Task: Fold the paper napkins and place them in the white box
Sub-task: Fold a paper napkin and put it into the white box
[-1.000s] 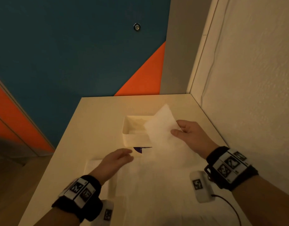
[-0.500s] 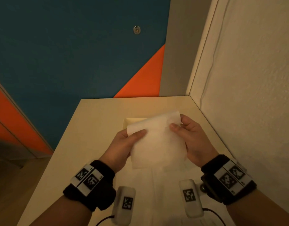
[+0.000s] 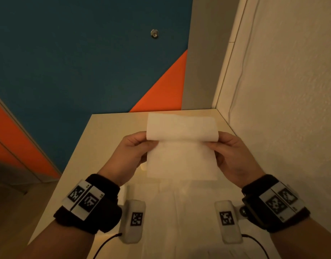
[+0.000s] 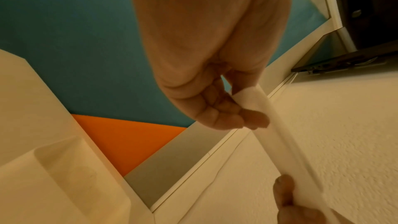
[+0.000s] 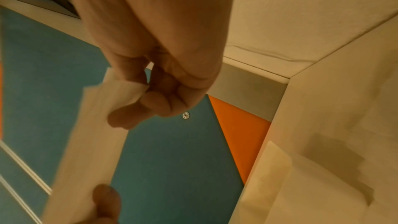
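White paper napkin (image 3: 181, 146) hangs half-folded, pinched in left hand (image 3: 132, 154) and right hand (image 3: 233, 156) grips.

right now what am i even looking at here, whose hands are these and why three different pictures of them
No machine here: a person wearing tracking wristbands. The wide picture comes from a head camera; the other two from cameras on each wrist, looking along the fingers. The left hand and right hand each pinch a side of one paper napkin, held above a pale table, its top part curling over in a fold. More white paper lies flat below. The white box shows in the left wrist view.
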